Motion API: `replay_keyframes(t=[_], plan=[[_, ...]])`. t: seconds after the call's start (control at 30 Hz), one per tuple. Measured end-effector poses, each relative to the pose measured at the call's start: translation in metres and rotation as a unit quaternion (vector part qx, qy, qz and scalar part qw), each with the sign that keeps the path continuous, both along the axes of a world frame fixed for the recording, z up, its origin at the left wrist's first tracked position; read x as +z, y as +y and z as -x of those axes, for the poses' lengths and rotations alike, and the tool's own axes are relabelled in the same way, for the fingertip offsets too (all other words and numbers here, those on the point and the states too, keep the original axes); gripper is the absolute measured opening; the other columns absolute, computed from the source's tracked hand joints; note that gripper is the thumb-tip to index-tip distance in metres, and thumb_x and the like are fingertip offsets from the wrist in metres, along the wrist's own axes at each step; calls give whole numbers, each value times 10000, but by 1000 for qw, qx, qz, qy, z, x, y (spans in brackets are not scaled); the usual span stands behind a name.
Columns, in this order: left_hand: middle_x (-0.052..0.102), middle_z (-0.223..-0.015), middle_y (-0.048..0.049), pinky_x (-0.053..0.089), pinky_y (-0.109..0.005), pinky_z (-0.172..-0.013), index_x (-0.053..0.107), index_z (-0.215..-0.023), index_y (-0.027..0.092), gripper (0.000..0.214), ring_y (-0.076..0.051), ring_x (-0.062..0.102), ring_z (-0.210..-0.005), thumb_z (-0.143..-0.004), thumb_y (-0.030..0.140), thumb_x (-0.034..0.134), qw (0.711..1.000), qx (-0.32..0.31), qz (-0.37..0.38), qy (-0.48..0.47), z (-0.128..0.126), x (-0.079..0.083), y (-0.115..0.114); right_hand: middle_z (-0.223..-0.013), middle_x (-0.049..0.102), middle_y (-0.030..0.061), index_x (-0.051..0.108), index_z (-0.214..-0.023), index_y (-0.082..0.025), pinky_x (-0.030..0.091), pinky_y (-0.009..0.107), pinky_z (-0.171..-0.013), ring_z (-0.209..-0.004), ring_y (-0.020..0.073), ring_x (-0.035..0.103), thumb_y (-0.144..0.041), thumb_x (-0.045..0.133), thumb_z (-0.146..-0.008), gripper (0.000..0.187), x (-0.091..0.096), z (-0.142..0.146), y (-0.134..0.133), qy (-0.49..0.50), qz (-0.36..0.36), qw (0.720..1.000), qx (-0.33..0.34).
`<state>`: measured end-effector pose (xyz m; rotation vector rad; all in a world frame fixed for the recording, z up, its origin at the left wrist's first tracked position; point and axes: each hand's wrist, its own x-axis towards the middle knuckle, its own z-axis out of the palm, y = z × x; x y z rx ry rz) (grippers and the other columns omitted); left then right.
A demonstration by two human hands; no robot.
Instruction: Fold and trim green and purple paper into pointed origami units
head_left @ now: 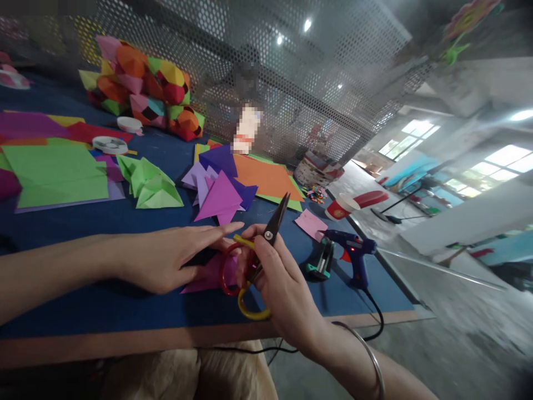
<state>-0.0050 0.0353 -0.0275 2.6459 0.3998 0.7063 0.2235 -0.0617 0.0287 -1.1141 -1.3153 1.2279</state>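
Observation:
My right hand (287, 289) is closed round a pair of scissors (270, 233) with dark blades and red and yellow handle loops. The blades point up and away from me and look nearly together. Beside it, my left hand (166, 261) reaches in from the left with its index finger stretched out and its thumb apart. A magenta piece of paper (208, 278) lies under the left hand and the scissors, partly covered by both. Just beyond the hands sit folded purple and magenta papers (222, 197). The tips of some left fingers are hidden near the scissor loops.
A glue gun (353, 250), a green stapler-like tool (320, 261), a pink paper (310, 223) and a paper cup (342, 206) stand right. Green folded paper (152, 183), tape rolls (109, 145) and colourful paper balls (145, 83) are left. A mesh screen (291, 72) rises behind.

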Motion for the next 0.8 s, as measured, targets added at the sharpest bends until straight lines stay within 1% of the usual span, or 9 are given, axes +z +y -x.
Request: replay_keyframes(t=[0.07,0.17,0.33,0.4,0.5,0.57,0.63,0.8], plan=[[612,-1793,-133,567,-387,-1276,173,-1904,267,977,-272,671,-1594,-1027,158,589,1000,2,-1,5,1,-1,-1,-735,553,-67,534,-1105,-285,530,273,-602,-603,151,547,-497,601,-1101,221,4,-2,-1,1,13,1000,8],[683,-1732,-105,549,-386,-1287,160,-1907,268,966,-262,691,-1571,-1039,149,565,1000,0,8,5,1,1,-3,-696,562,-82,529,-1118,-287,533,278,-595,-585,157,571,-522,641,-1059,267,8,-9,1,-5,35,999,14],[762,-1645,-61,516,-410,-1307,159,-1906,321,902,-270,676,-1585,-1110,234,575,999,-3,43,8,2,0,-3,-712,605,-79,576,-1094,-273,527,263,-574,-606,148,598,-560,771,-953,375,13,-27,5,-8,81,996,-31],[756,-1655,-48,490,-414,-1329,139,-1904,359,900,-268,675,-1584,-1128,269,586,997,-6,71,24,3,0,-2,-711,617,-80,594,-1076,-263,524,253,-565,-601,138,597,-593,823,-911,435,15,-35,6,-1,91,994,-54],[704,-1718,-30,437,-429,-1374,124,-1900,406,890,-271,606,-1648,-1143,296,577,994,-14,98,43,4,1,-1,-691,631,-84,613,-1055,-248,516,247,-557,-578,126,605,-627,890,-852,511,17,-46,6,4,92,993,-80],[658,-1765,-37,418,-451,-1392,131,-1902,399,875,-288,554,-1691,-1147,314,564,993,-17,104,48,5,1,0,-676,632,-91,613,-1048,-246,513,246,-549,-563,123,606,-627,931,-810,551,19,-53,5,5,92,991,-99],[631,-1789,-47,415,-470,-1398,134,-1905,383,869,-301,537,-1704,-1150,329,561,993,-19,106,53,4,2,0,-667,629,-97,612,-1044,-246,518,250,-545,-554,122,603,-627,955,-778,578,20,-60,4,0,91,989,-115],[640,-1781,-39,405,-464,-1405,147,-1901,381,866,-278,539,-1701,-1146,294,563,993,-4,111,48,3,1,-1,-645,629,-103,627,-1020,-237,514,250,-524,-529,118,601,-645,962,-737,600,24,-69,2,-24,90,985,-143]])
